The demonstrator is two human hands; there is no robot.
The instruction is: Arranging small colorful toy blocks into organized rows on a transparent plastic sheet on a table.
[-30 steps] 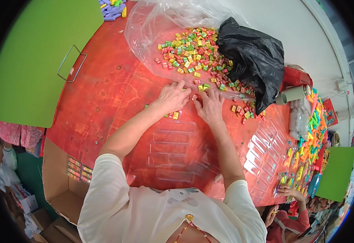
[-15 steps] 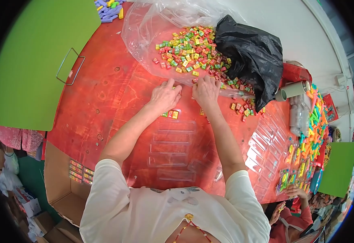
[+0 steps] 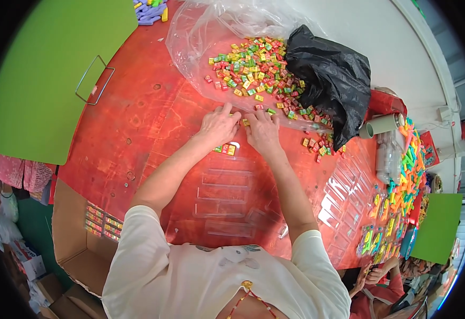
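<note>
the left hand (image 3: 219, 125) and right hand (image 3: 263, 132) are hiding their grips: how far each is closing, and on what, i cannot tell. one small yellow block (image 3: 246, 122) is showing between them; one black plastic bag (image 3: 331, 80) is covering the far block pile (image 3: 256, 69)'s right edge.

Under the bent fingers of the left grip (image 3: 219, 126) and the right grip (image 3: 263, 132), what is held stays mostly hidden. Just below the left grip, the left forearm (image 3: 180, 169) may cover one end of the block row (image 3: 228, 150). Beyond the right grip, a black bag (image 3: 331, 74) hides part of the block pile (image 3: 261, 69), whose print is too small; the upper edge cuts a clear bag (image 3: 190, 42).
</note>
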